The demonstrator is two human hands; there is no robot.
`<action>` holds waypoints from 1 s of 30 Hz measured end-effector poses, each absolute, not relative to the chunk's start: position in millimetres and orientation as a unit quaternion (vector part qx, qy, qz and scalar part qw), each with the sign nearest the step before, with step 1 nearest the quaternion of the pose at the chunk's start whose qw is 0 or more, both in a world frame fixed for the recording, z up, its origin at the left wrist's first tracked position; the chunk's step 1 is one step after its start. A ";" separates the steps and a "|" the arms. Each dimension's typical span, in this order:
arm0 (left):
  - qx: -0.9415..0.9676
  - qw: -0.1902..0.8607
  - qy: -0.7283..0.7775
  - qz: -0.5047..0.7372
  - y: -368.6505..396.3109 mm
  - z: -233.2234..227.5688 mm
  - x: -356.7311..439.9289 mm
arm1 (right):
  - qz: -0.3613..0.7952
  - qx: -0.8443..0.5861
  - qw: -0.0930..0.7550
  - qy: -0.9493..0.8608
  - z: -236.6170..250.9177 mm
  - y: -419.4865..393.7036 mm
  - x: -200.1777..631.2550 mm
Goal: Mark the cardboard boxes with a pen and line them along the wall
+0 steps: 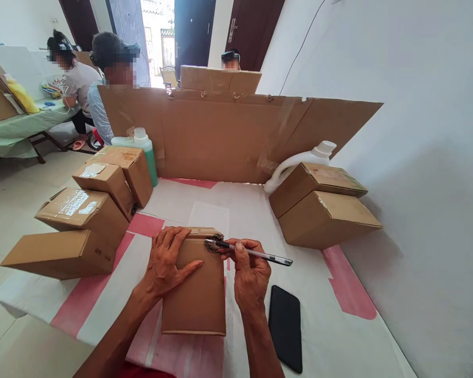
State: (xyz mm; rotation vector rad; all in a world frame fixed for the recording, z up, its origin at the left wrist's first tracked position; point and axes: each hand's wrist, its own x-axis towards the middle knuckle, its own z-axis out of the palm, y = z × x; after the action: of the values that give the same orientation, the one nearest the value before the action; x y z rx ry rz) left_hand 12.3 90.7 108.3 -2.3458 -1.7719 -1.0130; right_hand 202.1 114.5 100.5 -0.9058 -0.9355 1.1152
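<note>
Box (194, 302) on desk (319, 325); left hand (166, 262) spread across it, right hand (251, 270) pinching pen (265, 255) by scribble (213, 249) at box's one o'clock.

Brown box (195, 302), black scribble (212, 248), pink-and-white tablecloth (246, 210)

From here I see the left grip (166, 266) palm down, thumb spread wide, the right grip (253, 274) curled, pinching.

the cloth-covered table (319, 294) bears boxes (193, 304), jugs (150, 164) and a phone (286, 329).
</note>
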 end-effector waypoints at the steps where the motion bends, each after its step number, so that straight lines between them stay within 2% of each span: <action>1: -0.754 0.018 -0.570 -0.327 90.2 108.1 12.3 | 0.486 -0.405 0.650 -0.422 100.7 113.7 202.8; 9: -0.750 0.026 -0.569 -0.336 86.7 106.0 13.1 | 0.430 -0.445 0.630 -0.469 109.2 99.8 213.7; 17: -0.756 0.039 -0.562 -0.333 84.3 104.4 13.1 | 0.384 -0.480 0.663 -0.428 108.7 119.0 258.1; 23: -0.757 0.073 -0.549 -0.346 88.4 97.0 7.8 | 0.372 -0.630 0.480 -0.483 59.2 161.8 304.2; 27: -0.765 0.090 -0.535 -0.348 93.3 97.1 7.0 | 0.346 -0.686 0.431 -0.473 18.1 166.7 301.1; 30: -0.766 0.091 -0.531 -0.351 93.6 99.2 8.1 | 0.326 -0.694 0.434 -0.474 7.7 161.0 295.8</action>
State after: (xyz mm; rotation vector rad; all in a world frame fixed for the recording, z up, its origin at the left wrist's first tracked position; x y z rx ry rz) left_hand 8.1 93.6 99.2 -2.2751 -1.5794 -1.0425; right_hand 295.8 161.0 7.7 -1.7288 -1.1796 0.8118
